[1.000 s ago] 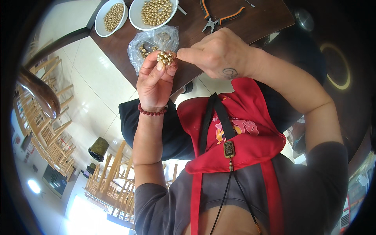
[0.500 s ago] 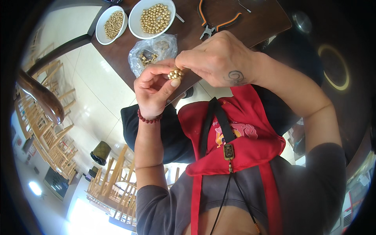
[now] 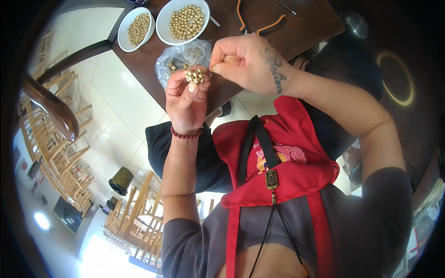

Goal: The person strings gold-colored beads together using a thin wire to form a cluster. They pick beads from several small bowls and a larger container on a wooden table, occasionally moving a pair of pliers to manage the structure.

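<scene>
A small ball-like cluster of gold beads [image 3: 196, 76] sits at the fingertips of my left hand [image 3: 187, 103], gripped by the thumb and fingers. Just to its right, my right hand [image 3: 252, 65] is closed, thumb and forefinger pinched together close to the beads. What the pinch holds is too fine to make out. Behind my left hand lies a clear plastic bag [image 3: 195, 52] with gold-coloured pieces in it, partly covered by my fingers. Two white bowls of loose gold beads stand beyond: a smaller bowl [image 3: 121, 37] and a larger bowl [image 3: 160, 28].
Orange-and-black pliers [image 3: 272, 25] lie on the dark wooden table [image 3: 315, 23], their jaws mostly hidden behind my right hand. A thin metal tool [image 3: 288, 7] rests at the far edge. Wooden chairs [image 3: 132, 208] and a dark bin [image 3: 121, 180] stand on the floor at left.
My left hand has turned and shifted slightly, showing more of the bead cluster. My right hand has rolled over and moved a little left, its inner wrist now facing up.
</scene>
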Tool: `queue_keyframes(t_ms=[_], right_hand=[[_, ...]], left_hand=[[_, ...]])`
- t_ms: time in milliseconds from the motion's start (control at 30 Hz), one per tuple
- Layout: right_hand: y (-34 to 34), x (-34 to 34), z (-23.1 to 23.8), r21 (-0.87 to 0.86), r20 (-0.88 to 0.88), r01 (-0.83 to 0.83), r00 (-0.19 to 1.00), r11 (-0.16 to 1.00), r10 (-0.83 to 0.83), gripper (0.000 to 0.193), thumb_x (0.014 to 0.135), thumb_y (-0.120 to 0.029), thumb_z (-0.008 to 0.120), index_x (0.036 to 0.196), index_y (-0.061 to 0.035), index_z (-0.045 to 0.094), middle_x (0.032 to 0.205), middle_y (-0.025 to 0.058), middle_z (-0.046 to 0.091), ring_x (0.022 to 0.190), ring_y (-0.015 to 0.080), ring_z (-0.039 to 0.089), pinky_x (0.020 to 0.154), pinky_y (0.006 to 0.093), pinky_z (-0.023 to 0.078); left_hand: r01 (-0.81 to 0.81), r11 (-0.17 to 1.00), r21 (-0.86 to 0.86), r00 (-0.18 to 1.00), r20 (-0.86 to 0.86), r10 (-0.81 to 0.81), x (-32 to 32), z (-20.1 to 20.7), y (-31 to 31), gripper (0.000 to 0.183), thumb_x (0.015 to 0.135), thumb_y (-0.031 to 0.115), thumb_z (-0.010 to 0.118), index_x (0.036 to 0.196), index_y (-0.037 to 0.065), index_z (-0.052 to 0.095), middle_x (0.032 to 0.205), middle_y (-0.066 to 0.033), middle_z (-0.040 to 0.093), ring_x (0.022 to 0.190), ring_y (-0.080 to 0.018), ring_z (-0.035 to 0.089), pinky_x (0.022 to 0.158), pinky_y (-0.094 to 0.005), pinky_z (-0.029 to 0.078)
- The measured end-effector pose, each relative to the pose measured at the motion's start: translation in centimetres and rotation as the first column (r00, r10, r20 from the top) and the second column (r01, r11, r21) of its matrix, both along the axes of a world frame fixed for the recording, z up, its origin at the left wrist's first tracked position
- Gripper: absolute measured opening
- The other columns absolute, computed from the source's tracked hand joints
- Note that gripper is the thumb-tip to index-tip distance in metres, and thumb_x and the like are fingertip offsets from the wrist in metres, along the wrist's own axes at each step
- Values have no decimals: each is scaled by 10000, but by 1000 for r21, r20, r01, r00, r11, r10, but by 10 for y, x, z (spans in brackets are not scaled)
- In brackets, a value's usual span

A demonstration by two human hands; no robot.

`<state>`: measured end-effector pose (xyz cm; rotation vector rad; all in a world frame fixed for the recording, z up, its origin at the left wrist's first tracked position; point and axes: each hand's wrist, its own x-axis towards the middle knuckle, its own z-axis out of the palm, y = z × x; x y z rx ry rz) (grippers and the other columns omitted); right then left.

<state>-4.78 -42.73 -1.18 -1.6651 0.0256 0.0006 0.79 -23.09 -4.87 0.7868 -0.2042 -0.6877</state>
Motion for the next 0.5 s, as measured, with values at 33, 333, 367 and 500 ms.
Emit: queue_keyframes(t_ms=[33, 333, 367, 500], right_hand=[[1, -1, 1, -6, 20, 11, 1000, 1000, -11, 57, 845, -56, 603, 812, -15, 581, 536, -46, 424, 516, 21, 372, 489, 217, 327], [7, -9, 13, -56, 34, 21, 999, 998, -19, 50, 781, -76, 610, 771, -33, 585, 565, 83, 538, 498, 166, 521, 507, 319, 421], [8, -10, 9, -10, 68, 45, 997, 999, -44, 47, 786, -72, 613, 778, -37, 583, 549, 79, 514, 493, 164, 509, 496, 322, 412], [10, -15, 6, 47, 62, 4, 998, 999, -7, 40, 794, -3, 606, 779, -14, 570, 555, 88, 535, 461, 144, 510, 464, 287, 398]], left_hand=[[-2, 1000, -20, 999, -50, 1, 0, -4, 2, 242, 889, 29, 616, 1127, 20, 576, 1143, -162, 605, 1022, -234, 594, 884, -326, 505], [3, 998, 69, 999, 45, -7, -2, 7, -2, 234, 841, -25, 651, 1052, 30, 566, 1162, -180, 574, 996, -214, 591, 870, -338, 495], [21, 996, 81, 994, 102, -29, 0, 11, -2, 245, 822, -47, 660, 1036, 29, 570, 1151, -179, 574, 988, -212, 594, 869, -340, 496], [-14, 980, 198, 953, 301, -47, 3, 18, 0, 300, 732, -123, 709, 949, 29, 570, 1078, -150, 581, 950, -189, 592, 857, -317, 492]])
